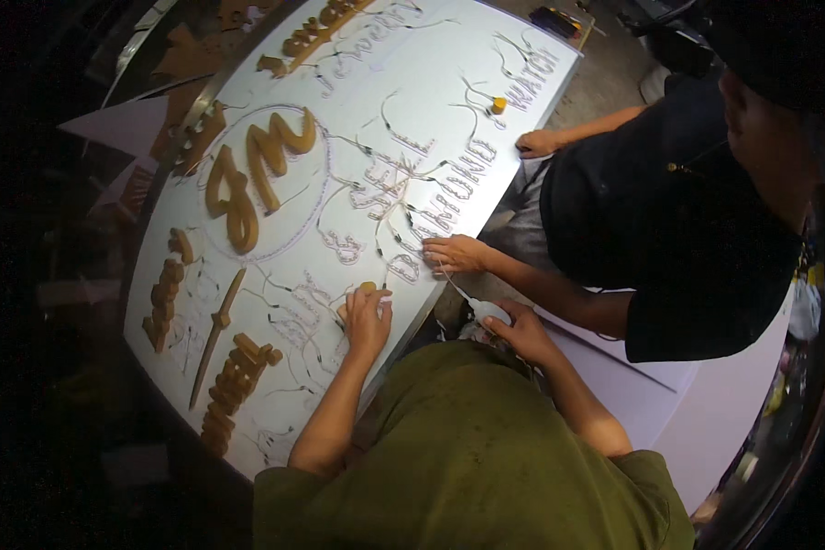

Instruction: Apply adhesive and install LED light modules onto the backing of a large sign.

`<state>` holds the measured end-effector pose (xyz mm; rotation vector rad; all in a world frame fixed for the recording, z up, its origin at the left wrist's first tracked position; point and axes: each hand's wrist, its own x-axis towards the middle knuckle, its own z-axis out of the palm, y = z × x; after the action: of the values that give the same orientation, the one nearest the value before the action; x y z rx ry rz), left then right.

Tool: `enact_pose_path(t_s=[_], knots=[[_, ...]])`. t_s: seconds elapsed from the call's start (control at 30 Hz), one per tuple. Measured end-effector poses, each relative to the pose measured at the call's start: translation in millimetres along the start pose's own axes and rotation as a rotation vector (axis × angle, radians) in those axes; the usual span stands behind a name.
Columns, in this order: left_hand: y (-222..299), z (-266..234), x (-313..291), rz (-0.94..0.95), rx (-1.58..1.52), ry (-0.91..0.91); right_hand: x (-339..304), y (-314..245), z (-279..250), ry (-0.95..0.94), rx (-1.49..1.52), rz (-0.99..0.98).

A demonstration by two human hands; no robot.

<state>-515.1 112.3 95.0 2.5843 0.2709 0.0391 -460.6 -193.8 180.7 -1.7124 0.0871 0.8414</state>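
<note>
My right hand is closed around a white rounded tool with a long thin tip that points up and left to the table edge. Its exact kind does not show. On the left, my left hand rests on the white tabletop near its close edge, fingers bent and pinched; what they hold is hidden. A small yellow piece lies at its fingertips. Just beyond sit outline letters of clear strips with thin wires. A co-worker's hand lies on the table beside these letters and the tool's tip.
Thick gold-brown letters stand inside a ring on the table, with more gold-brown letter pieces along the left. Several loose wire leads spread over the middle. A yellow roll sits far right. The co-worker's other hand is at the right edge.
</note>
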Motion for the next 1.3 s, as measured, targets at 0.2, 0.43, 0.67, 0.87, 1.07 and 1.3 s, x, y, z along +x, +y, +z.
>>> enact_pose_path(t_s=[0.2, 0.43, 0.67, 0.87, 1.07, 1.3], knots=[[27, 10, -37, -0.099, -0.003, -0.061, 3, 15, -26, -0.048, -0.033, -0.101], [58, 11, -64, -0.199, 0.024, -0.017, -6, 0, -48, -0.199, -0.063, -0.093], [89, 5, -79, -0.227, -0.062, 0.051, -9, 1, -52, -0.278, -0.029, -0.189], [127, -16, -67, -0.208, -0.284, 0.081, -21, -1, -52, -0.271, -0.045, -0.245], [133, -16, -72, -0.188, -0.314, 0.034, -26, 12, -58, -0.248, -0.095, -0.278], [128, -10, -83, -0.245, -0.272, -0.127, -35, 17, -61, -0.235, -0.043, -0.12]])
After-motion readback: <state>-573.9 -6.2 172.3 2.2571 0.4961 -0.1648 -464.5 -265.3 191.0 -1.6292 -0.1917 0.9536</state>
